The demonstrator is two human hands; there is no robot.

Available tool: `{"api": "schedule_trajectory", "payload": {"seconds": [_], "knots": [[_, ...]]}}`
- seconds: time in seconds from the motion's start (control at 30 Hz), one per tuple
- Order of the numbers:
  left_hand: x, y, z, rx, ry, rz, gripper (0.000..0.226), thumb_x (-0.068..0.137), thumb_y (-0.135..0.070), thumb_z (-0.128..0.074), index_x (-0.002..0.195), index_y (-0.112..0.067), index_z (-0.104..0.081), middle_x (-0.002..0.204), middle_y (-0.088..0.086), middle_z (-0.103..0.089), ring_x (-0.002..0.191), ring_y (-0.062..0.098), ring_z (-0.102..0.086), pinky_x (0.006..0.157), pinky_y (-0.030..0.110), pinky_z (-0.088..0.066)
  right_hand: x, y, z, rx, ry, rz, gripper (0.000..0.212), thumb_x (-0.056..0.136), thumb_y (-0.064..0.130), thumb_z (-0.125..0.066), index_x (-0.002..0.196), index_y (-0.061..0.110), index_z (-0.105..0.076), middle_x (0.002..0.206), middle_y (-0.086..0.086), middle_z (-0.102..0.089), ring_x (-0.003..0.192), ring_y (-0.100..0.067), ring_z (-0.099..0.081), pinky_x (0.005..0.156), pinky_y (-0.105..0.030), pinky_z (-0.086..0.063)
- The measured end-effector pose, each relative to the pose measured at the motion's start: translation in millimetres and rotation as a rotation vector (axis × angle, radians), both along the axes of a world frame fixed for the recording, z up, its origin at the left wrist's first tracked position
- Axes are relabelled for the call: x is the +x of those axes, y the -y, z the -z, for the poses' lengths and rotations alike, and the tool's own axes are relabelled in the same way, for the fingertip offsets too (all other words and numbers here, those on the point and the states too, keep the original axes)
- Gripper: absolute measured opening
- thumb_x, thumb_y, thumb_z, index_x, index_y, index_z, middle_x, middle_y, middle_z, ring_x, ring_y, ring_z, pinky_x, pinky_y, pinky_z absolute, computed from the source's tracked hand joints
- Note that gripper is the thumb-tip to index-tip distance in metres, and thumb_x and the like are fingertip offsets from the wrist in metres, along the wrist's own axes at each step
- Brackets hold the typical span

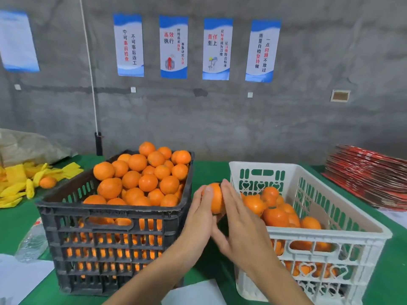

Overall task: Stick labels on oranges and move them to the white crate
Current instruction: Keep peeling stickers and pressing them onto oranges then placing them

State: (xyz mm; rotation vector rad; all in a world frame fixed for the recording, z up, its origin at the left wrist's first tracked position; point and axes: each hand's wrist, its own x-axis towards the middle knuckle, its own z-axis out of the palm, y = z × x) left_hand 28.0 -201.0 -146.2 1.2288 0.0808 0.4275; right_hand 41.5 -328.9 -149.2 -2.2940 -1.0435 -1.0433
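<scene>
Between crates, over narrow green gap: orange point(216, 200) held by left hand point(199, 213), fingers curled round; right hand point(239, 219) fingers straight, together, against it. Black crate point(110, 221) heaped, white crate point(330, 236) part-filled. Green table point(13, 221), concrete wall point(220, 119).

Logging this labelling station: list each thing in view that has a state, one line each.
Held orange: lifted between both hands, between the crates; no label visible.
Left hand: grips the orange's left side.
Right hand: fingers straight, against the orange's right side.
Black crate: heaped above its rim with oranges.
White crate: partly filled.
</scene>
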Motion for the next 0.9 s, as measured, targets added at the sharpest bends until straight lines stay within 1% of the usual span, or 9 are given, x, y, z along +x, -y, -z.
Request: {"api": "schedule_trajectory", "payload": {"seconds": [0.07, 0.17, 0.23, 0.37, 0.47, 0.57, 0.7, 0.8, 0.9], "knots": [[19.0, -5.1, -23.5, 0.084, -0.011, 0.068, 0.045, 0.102, -0.048, -0.050, 0.136, -0.021, -0.057, 0.130, 0.005, -0.066, 0.117, 0.018, -0.067, 0.108, 0.041, -0.048, 12.7, 2.1, -17.2, 0.084, 0.032, 0.097, 0.076, 0.095, 0.052, -0.059, 0.153, 0.005, -0.040, 0.156, -0.009, -0.045, 0.099, -0.024, -0.073, 0.064, -0.030, -0.060], [47.2, -19.9, -45.7, 0.286, 0.023, 0.218, 0.035, 0.104, -0.050, -0.047, 0.122, -0.025, -0.064, 0.121, -0.004, -0.071, 0.113, 0.009, -0.068, 0.097, 0.027, -0.054, 37.9, 7.6, -35.1, 0.015, -0.088, 0.293, 0.074, 0.099, 0.057, -0.050, 0.155, 0.013, -0.031, 0.154, -0.004, -0.047, 0.084, -0.029, -0.072, 0.061, -0.038, -0.057], [69.0, -32.9, -56.1, 0.445, 0.048, 0.121, 0.021, 0.102, -0.045, -0.053, 0.112, -0.031, -0.066, 0.117, -0.006, -0.070, 0.112, 0.008, -0.068, 0.095, 0.025, -0.055, 53.6, 13.3, -37.2, -0.056, -0.114, 0.422, 0.068, 0.102, 0.051, -0.048, 0.154, 0.012, -0.027, 0.153, -0.005, -0.047, 0.078, -0.031, -0.070, 0.056, -0.037, -0.045], [121.3, -72.4, -72.7, 0.822, -0.030, -0.218, 0.033, 0.102, -0.023, -0.058, 0.132, -0.010, -0.057, 0.103, 0.003, -0.066, 0.082, 0.013, -0.064, 0.075, 0.020, -0.052, 87.5, 21.9, -39.2, -0.072, -0.237, 0.567, 0.067, 0.101, 0.010, -0.046, 0.158, 0.011, -0.011, 0.171, -0.006, 0.002, 0.076, -0.024, -0.068, 0.060, -0.035, -0.053], [156.3, -115.5, -73.5, 1.231, -0.157, -0.348, 0.050, 0.095, -0.009, -0.059, 0.143, -0.009, -0.047, 0.126, 0.020, -0.058, 0.115, 0.034, -0.058, 0.098, 0.035, -0.046, 98.6, 13.9, -43.8, -0.157, -0.232, 0.467, 0.080, 0.090, -0.009, -0.042, 0.160, 0.019, -0.017, 0.169, 0.006, 0.014, 0.060, -0.017, -0.051, 0.049, -0.029, -0.042], [184.5, -152.8, -67.9, 1.482, -0.341, -0.369, 0.069, 0.091, -0.008, -0.058, 0.154, -0.024, -0.035, 0.147, 0.022, -0.041, 0.133, 0.043, -0.045, 0.111, 0.043, -0.038, 105.1, 2.0, -40.9, -0.250, -0.220, 0.391, 0.085, 0.087, -0.009, -0.041, 0.161, 0.026, -0.015, 0.169, 0.012, 0.010, 0.061, -0.020, -0.048, 0.052, -0.032, -0.035], [209.9, -179.2, -69.8, 1.496, -0.451, -0.294, 0.078, 0.093, -0.017, -0.066, 0.159, -0.022, -0.026, 0.160, 0.017, -0.029, 0.144, 0.037, -0.036, 0.115, 0.039, -0.036, 103.3, 0.6, -38.4, -0.146, -0.125, 0.323, 0.067, 0.087, 0.009, -0.063, 0.150, 0.025, -0.045, 0.163, 0.012, -0.033, 0.057, -0.015, -0.058, 0.051, -0.027, -0.048], [225.6, -181.8, -70.3, 1.461, -0.443, -0.223, 0.079, 0.093, -0.013, -0.066, 0.160, -0.018, -0.024, 0.162, 0.016, -0.028, 0.146, 0.034, -0.034, 0.116, 0.038, -0.035, 108.3, -0.7, -31.5, -0.159, -0.155, 0.217, 0.053, 0.100, 0.018, -0.048, 0.151, 0.028, -0.040, 0.163, 0.016, -0.028, 0.076, -0.018, -0.068, 0.066, -0.035, -0.058], [233.2, -179.6, -68.8, 1.482, -0.449, -0.263, 0.069, 0.094, -0.008, -0.062, 0.156, -0.020, -0.036, 0.157, 0.017, -0.036, 0.139, 0.037, -0.044, 0.111, 0.042, -0.041, 111.8, -2.1, -26.7, -0.114, -0.165, 0.176, 0.046, 0.103, 0.022, -0.041, 0.149, 0.031, -0.041, 0.161, 0.019, -0.029, 0.078, -0.020, -0.068, 0.069, -0.038, -0.058]]}}
